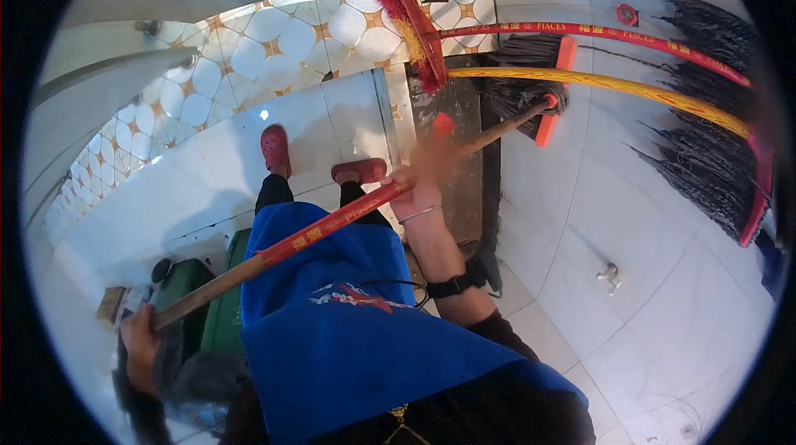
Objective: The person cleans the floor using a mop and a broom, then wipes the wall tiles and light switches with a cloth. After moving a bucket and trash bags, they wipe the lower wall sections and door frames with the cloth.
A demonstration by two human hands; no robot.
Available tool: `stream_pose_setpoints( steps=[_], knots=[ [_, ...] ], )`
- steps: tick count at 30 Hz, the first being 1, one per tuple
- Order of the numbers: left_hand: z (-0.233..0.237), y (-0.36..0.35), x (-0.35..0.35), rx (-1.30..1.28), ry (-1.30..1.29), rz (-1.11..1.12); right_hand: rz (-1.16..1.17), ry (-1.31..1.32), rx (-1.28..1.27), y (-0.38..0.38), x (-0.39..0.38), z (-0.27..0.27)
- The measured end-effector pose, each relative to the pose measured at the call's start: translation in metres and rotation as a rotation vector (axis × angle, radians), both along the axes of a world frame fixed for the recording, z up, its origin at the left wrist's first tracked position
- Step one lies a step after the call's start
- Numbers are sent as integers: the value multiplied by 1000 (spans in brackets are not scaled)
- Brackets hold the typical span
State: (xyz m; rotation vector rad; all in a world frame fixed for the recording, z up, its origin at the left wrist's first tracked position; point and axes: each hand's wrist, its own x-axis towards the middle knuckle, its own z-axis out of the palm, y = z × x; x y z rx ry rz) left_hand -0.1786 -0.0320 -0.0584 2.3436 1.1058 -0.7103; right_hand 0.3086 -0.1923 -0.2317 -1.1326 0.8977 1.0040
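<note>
A long mop handle (pixel 315 232), red in its middle and bare wood at its lower end, runs diagonally across the view. My left hand (pixel 141 347) is closed round the wooden end at the lower left. Further up, my right hand (pixel 413 194) grips the red part in front of the blue apron (pixel 365 337). The handle's far part is blurred beyond my right hand and leads toward a dark mop head (pixel 506 97) at the upper right. A broom with red and yellow bristles (pixel 412 41) is close by.
Dark mops (pixel 705 167) with red and yellow handles are along the white tiled wall at right, near a tap (pixel 609 278). Green bins (pixel 184 300) stand at lower left. Two feet in red clogs (pixel 275 149) are on the tiled floor.
</note>
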Motion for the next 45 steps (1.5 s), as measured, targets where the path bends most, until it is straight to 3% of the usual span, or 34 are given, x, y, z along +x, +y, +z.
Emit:
stream_pose_setpoints(
  steps=[3, 8, 10, 14, 16, 20, 23, 26, 31, 36, 38, 40, 42, 44, 45],
  knots=[
    [-3, 4, -7, -111, 126, 160, -27, 108, 102, -5, 6, -14],
    [22, 1, 52, -80, 182, 172, -44, 169, 71, 5, 25, -53],
    [25, -1, 64, -95, 156, 23, -46, 178, 66, 11, 35, -69],
    [27, -19, 86, -42, 235, 58, -10, 108, 98, 10, 50, -96],
    [11, -35, 54, -30, 334, 143, 26, 132, 89, 6, 49, -90],
    [-3, -40, 15, 122, 265, 20, 59, 49, -1, 2, 25, -44],
    [-9, -27, -14, -74, 223, 190, -19, 90, 20, -13, 8, -18],
    [-25, -15, -49, -104, 183, 137, -85, 100, 49, -28, -9, 16],
    [-21, 1, -43, -127, 241, 160, -100, 210, 209, -37, -16, 58],
    [-31, -4, -71, -66, 330, 125, -81, 277, 242, -33, -3, 45],
    [-23, -11, -66, -44, 130, 212, -33, 276, 296, -33, 1, 35],
    [-23, -12, -74, -74, 103, 139, -22, 271, 229, -29, 3, 21],
    [-22, -13, -64, -126, 263, 171, -50, 284, 201, -25, 7, 0],
    [-15, -12, -37, -127, 337, 56, -45, 254, 184, -19, 11, -15],
    [-14, -11, -34, -69, 257, 2, -26, 226, 166, -16, 13, -23]
  ],
)
